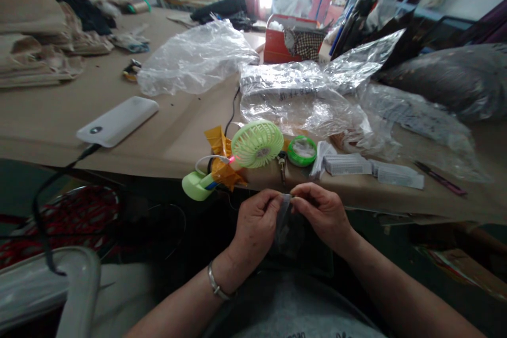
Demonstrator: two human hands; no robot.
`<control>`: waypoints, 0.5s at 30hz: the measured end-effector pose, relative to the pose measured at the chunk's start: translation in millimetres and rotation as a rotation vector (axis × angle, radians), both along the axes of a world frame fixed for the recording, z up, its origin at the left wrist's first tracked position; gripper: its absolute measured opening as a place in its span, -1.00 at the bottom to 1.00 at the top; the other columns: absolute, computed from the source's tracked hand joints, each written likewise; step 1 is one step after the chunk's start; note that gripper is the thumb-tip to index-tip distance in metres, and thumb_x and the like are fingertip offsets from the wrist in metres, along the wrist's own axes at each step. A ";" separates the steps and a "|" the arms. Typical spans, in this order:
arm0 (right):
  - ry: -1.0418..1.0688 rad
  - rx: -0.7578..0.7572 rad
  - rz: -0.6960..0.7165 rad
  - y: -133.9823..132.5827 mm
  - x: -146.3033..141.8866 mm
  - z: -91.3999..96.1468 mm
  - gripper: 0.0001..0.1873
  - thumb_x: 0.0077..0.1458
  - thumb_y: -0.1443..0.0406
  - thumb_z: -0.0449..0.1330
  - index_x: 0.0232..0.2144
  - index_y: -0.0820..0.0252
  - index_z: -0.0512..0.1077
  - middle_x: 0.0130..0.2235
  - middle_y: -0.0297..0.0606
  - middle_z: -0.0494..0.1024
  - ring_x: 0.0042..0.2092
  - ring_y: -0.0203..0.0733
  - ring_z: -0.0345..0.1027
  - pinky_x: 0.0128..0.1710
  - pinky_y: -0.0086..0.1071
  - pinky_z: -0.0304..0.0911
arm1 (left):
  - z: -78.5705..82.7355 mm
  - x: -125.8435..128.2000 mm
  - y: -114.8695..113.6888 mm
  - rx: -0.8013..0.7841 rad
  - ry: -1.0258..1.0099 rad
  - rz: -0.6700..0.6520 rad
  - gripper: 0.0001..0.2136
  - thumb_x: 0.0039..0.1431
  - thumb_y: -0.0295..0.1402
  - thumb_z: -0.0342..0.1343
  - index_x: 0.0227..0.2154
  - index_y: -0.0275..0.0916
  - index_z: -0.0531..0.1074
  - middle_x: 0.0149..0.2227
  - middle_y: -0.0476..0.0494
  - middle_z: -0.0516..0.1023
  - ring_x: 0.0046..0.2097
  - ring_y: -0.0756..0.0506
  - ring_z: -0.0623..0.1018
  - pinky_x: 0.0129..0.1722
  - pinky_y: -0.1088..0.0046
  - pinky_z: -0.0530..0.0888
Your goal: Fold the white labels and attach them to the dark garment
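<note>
My left hand (257, 222) pinches the top of a small clear plastic bag (283, 224) just in front of the table edge. Close beside it, my right hand (322, 214) is closed at the bag's upper edge, thumb against fingers. A tiny dark bit shows at its fingertips, too small to name. The bag hangs down between both hands over my lap, and its lower part is dim. Past my hands on the table edge are a light green fan (257, 143), a green round tub (302, 151) and stacks of small printed labels (348, 164).
A white power bank (119, 120) with a black cable lies at left. Large clear plastic bags (194, 55) and a red box (273, 45) stand farther back. A thin cutter-like tool (441, 178) is at right. Folded beige cloth (31, 58) is piled far left.
</note>
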State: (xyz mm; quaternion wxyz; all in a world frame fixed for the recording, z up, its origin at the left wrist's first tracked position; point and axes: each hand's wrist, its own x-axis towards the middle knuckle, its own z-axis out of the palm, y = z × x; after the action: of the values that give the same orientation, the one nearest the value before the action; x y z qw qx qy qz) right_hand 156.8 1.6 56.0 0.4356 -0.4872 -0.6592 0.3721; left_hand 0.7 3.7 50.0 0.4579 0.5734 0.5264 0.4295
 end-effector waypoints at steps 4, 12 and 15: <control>-0.265 0.339 -0.078 11.6 15.1 20.1 -0.92 0.16 0.33 0.11 -0.36 0.17 0.41 -0.41 -0.32 0.47 -0.37 -0.29 0.36 -0.32 -0.43 0.29 | -9.5 0.4 -1.6 -0.063 0.011 0.042 -0.83 0.10 -0.38 0.05 -0.50 -0.26 0.50 -0.54 0.02 0.51 -0.45 0.00 0.46 -0.43 0.57 0.35; -0.828 0.555 -0.173 66.6 35.2 25.7 -0.76 0.16 0.20 0.11 -0.18 0.15 0.47 0.04 -0.13 0.37 0.17 0.12 0.03 0.16 0.02 -0.05 | -31.0 0.3 -1.5 -0.200 -0.025 0.072 -0.81 0.00 -0.39 0.13 -0.30 -0.23 0.55 -0.27 -0.11 0.62 -0.20 -0.12 0.55 -0.15 0.41 0.41; -0.604 0.595 -0.238 62.5 46.9 23.6 -0.81 0.18 0.23 0.08 -0.22 0.16 0.43 -0.03 -0.13 0.40 0.10 0.00 0.17 0.11 -0.08 0.09 | -32.6 -0.4 -4.8 -0.227 0.019 0.061 -0.86 -0.01 -0.38 0.13 -0.38 -0.22 0.56 -0.37 -0.08 0.62 -0.28 -0.12 0.56 -0.23 0.41 0.42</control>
State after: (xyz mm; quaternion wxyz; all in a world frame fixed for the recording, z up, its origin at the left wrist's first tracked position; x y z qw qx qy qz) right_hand 203.7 64.1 79.6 0.3844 -0.5000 -0.7746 -0.0457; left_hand 0.3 -1.1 17.3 0.5015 0.5057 0.5931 0.3755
